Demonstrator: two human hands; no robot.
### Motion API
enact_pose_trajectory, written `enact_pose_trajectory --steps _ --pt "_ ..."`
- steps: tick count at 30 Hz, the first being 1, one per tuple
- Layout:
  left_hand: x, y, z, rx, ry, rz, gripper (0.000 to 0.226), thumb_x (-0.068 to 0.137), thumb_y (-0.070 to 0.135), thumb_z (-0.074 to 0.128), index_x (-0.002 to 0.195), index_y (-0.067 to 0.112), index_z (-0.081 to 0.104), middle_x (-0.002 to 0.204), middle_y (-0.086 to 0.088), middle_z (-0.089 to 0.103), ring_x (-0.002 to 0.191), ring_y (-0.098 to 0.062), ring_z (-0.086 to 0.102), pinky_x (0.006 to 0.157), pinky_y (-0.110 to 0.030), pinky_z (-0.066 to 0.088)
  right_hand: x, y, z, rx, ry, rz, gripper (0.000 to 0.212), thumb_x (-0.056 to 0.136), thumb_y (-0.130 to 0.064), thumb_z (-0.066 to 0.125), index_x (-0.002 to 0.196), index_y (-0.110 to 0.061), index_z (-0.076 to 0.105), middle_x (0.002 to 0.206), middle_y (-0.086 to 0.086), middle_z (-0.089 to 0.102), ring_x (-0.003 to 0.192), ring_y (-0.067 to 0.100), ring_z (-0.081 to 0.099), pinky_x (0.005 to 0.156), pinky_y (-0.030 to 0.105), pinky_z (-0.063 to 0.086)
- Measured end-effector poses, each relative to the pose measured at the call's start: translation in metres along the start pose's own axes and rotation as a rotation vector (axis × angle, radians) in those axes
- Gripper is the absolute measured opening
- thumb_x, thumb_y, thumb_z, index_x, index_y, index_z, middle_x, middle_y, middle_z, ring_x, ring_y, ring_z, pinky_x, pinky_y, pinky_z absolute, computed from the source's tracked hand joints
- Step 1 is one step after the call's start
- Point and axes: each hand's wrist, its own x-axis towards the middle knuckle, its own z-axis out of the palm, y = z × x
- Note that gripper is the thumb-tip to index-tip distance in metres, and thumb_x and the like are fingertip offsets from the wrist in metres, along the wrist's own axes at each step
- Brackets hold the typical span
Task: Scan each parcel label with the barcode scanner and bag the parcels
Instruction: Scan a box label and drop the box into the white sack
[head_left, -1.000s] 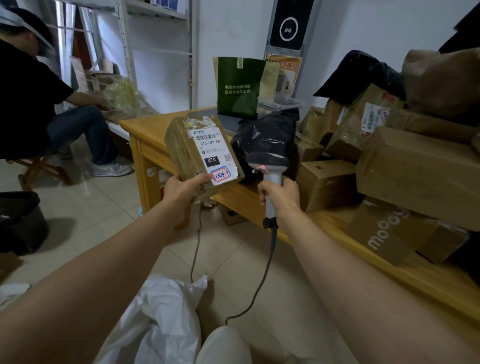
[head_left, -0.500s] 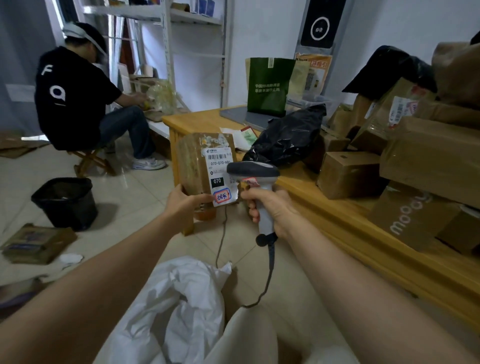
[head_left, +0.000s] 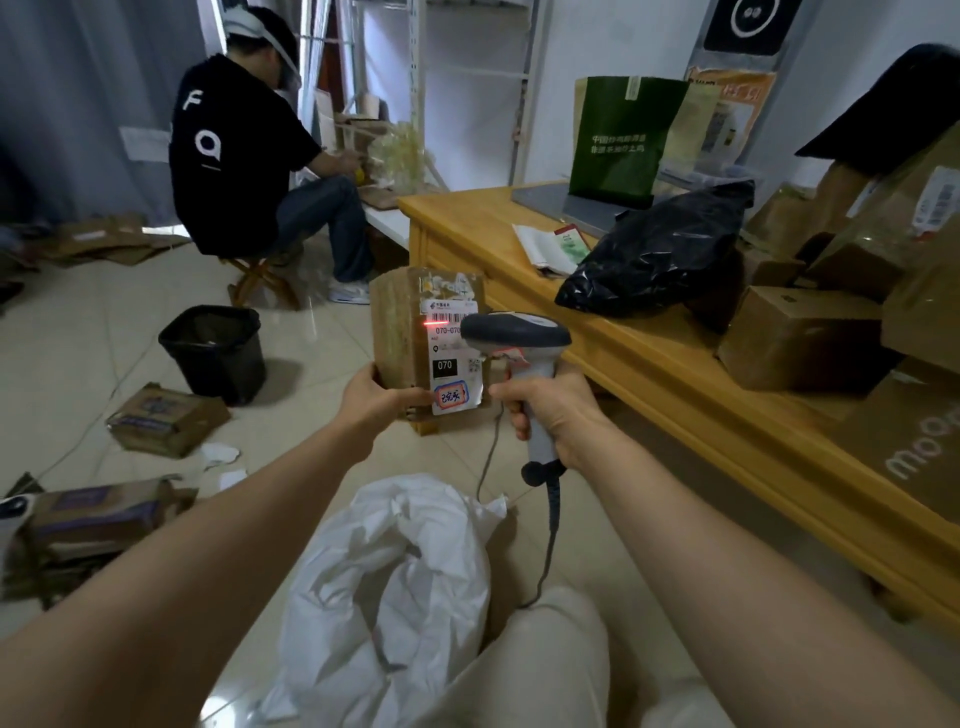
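Currently held: a brown parcel (head_left: 400, 332), up in the air in front of the person, long axis upright, its white label (head_left: 449, 364) turned toward the person.
Left hand (head_left: 371, 400): grips the parcel at its lower left corner, thumb across the front near the foot of the label.
Right hand (head_left: 558, 410): fingers curled tight round the grey handle of the scanner (head_left: 514, 338).
Scanner position: head just to the right of the label, overlapping its right edge, nose pointing left across it.
Red line (head_left: 434, 323): a short bar lying on the barcode at the top of the label.
Bag (head_left: 395, 571): white, crumpled on the floor, below the parcel and nearer the person, between the two forearms.
Deciding relation: the parcel hangs above and beyond the bag, in the left hand alone. Bagging would likely mean lowering that hand down and back, with the scanner drawn aside.
Remaining stock: boxes on the wooden table (head_left: 649, 374), on the right-hand side.
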Motion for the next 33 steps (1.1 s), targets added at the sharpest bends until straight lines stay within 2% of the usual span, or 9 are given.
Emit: enact_pose_trajectory --steps 4,10,17,20,22,25,28,31,33 --pt "0.002 -0.008 -0.004 0.007 -0.008 0.003 0.07 0.068 0.015 0.084 0.129 0.008 0.051 0.118 -0.007 0.064 0.105 -0.024 0.062 0.082 -0.034 0.055 0.002 0.002 0.003 0.028 -0.001 0.009 0.014 0.081 -0.002 0.069 0.076 -0.011 0.058 0.057 0.003 0.055 0.045 0.012 0.046 0.046 0.024 0.042" --pt "0.007 -0.018 -0.006 0.009 0.003 -0.016 0.07 0.067 0.013 0.084 0.128 0.008 0.052 0.117 -0.006 0.065 0.103 -0.022 0.063 0.07 -0.025 0.054 0.005 0.007 0.006 0.036 -0.019 0.038 0.014 0.081 -0.001 0.068 0.075 -0.01 0.059 0.056 0.003 0.055 0.046 0.013 0.045 0.045 0.024 0.041" --pt "0.01 -0.028 -0.009 0.038 -0.002 -0.056 0.071 0.068 0.016 0.084 0.129 0.008 0.05 0.119 -0.007 0.064 0.106 -0.024 0.062 0.083 -0.034 0.056 0.009 0.01 0.011 0.044 -0.033 0.04 0.017 0.083 0.002 0.065 0.072 -0.009 0.057 0.059 0.005 0.053 0.047 0.014 0.043 0.047 0.025 0.038" --pt "0.008 -0.034 -0.011 0.053 0.009 -0.101 0.066 0.068 0.016 0.084 0.125 0.005 0.053 0.115 -0.007 0.065 0.098 -0.021 0.064 0.073 -0.028 0.056 0.013 0.017 0.015 0.07 -0.049 0.069 0.014 0.082 -0.002 0.068 0.074 -0.008 0.059 0.059 0.004 0.054 0.047 0.013 0.044 0.047 0.025 0.04" --pt "0.003 -0.04 -0.011 0.059 0.025 -0.203 0.052 0.073 0.019 0.081 0.115 0.005 0.055 0.106 -0.006 0.064 0.086 -0.015 0.063 0.065 -0.022 0.05 0.016 0.025 0.018 0.1 -0.076 0.124 0.013 0.081 -0.004 0.07 0.075 -0.007 0.059 0.059 0.004 0.054 0.047 0.013 0.045 0.047 0.024 0.041" --pt "-0.008 -0.06 -0.016 0.038 0.019 -0.475 0.038 0.079 0.027 0.076 0.1 0.01 0.051 0.088 -0.006 0.059 0.072 -0.014 0.057 0.059 -0.025 0.046 0.022 0.046 0.024 0.142 -0.105 0.24 0.012 0.081 -0.005 0.07 0.077 -0.007 0.059 0.058 0.004 0.054 0.046 0.013 0.047 0.044 0.023 0.042" --pt "-0.016 -0.093 -0.021 0.048 -0.045 -0.713 0.047 0.08 0.038 0.072 0.11 0.01 0.05 0.092 -0.012 0.059 0.081 -0.024 0.059 0.074 -0.034 0.052 0.031 0.068 0.03 0.152 -0.104 0.351 0.012 0.081 -0.005 0.07 0.078 -0.007 0.058 0.059 0.006 0.054 0.046 0.014 0.047 0.044 0.024 0.042" --pt "-0.022 -0.124 -0.021 0.111 -0.063 -0.891 0.051 0.08 0.044 0.07 0.113 0.008 0.052 0.089 -0.014 0.058 0.077 -0.027 0.059 0.064 -0.032 0.05 0.041 0.087 0.033 0.183 -0.087 0.438 0.012 0.081 -0.003 0.069 0.077 -0.005 0.058 0.058 0.008 0.053 0.044 0.015 0.047 0.045 0.024 0.042" --pt "-0.024 -0.141 -0.019 0.138 -0.082 -0.944 0.056 0.078 0.046 0.071 0.115 0.007 0.053 0.088 -0.013 0.058 0.076 -0.027 0.06 0.069 -0.032 0.051 0.048 0.096 0.032 0.196 -0.079 0.466 0.01 0.081 -0.002 0.069 0.08 -0.004 0.059 0.059 0.008 0.054 0.043 0.014 0.047 0.045 0.024 0.042"
